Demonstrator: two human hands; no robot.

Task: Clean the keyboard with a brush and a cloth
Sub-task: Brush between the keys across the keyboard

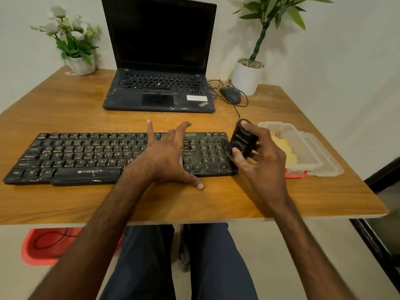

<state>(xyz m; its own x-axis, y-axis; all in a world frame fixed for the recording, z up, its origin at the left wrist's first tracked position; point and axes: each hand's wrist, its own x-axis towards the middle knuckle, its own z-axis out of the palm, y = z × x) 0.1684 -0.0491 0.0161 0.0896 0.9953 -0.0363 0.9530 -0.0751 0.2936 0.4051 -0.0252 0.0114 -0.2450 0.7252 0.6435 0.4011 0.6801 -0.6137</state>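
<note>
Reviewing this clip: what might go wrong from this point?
1. The right hand holds the black tool at the right end of the keyboard, beside the open container with the yellow cloth. Swept dust may land on the cloth.
2. The left hand lies spread over the middle keys, so those may go uncleaned.

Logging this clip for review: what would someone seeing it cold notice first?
The grimy black keyboard across the front of the table draws the eye, with the left hand spread open over its right half. At its right end the right hand grips a small black tool. Just right of that, a yellow cloth lies in a clear plastic container, and an open laptop with a dark screen stands behind.
</note>
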